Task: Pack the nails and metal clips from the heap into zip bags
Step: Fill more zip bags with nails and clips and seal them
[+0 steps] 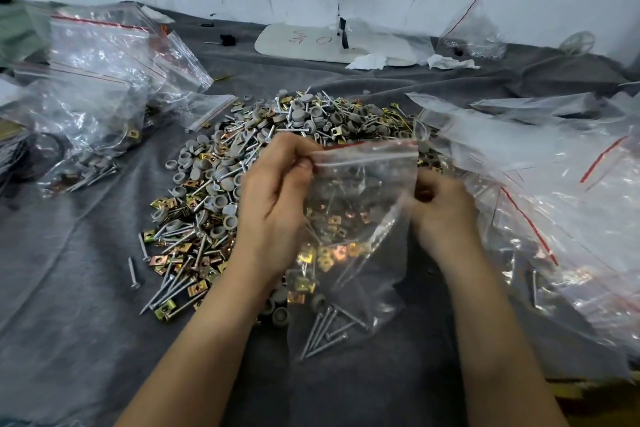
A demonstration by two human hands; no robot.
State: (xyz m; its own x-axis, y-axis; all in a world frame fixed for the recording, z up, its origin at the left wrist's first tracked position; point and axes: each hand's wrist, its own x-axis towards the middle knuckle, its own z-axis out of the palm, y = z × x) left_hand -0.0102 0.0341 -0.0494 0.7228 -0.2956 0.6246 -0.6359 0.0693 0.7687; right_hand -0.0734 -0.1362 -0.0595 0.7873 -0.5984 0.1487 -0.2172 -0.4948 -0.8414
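At far left, filled clear zip bags with red seal strips (93, 80) are lying on the grey cloth sheet (69, 270), holding nails and clips, so part of the packing appears done. In the centre, the large heap of silver nails, brass-coloured square metal clips and grey round caps (214, 177) is covering much of the cloth, so most of the work seems to be remaining.

Just near of the heap, the left hand (273, 204) is pinching the left end of the red seal of a clear zip bag in hand (360, 218) between thumb and curled fingers. This bag is hanging between the hands, carrying clips in its middle and nails at its bottom. The right hand (443, 208), fingers curled, is gripping the bag's right edge below the seal; whether the seal is open or pressed shut cannot be told.

At right, a pile of empty clear zip bags (554, 184) is waiting.
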